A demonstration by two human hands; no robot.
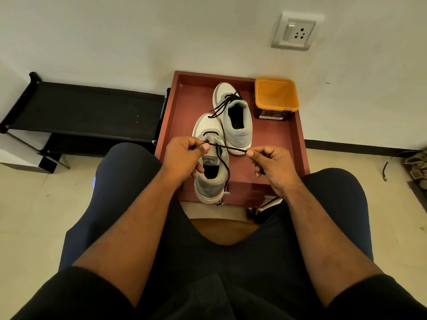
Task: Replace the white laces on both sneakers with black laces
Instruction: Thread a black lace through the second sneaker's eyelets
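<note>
near grey fabric sneaker (209, 179) on reddish-brown wooden table (293, 144) | left hand (184, 155) grip pinches thin black lace (231, 148) at eyelet | right hand (272, 162) grip pinches lace end, taut | far grey sneaker (235, 116) black-laced

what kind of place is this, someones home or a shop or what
Most likely a room in a home, perhaps by an entryway. A low black shoe rack stands against a plain white wall with a switch-and-socket plate, the floor is pale tile, and the person sits lacing sneakers on a small reddish-brown table.
</note>
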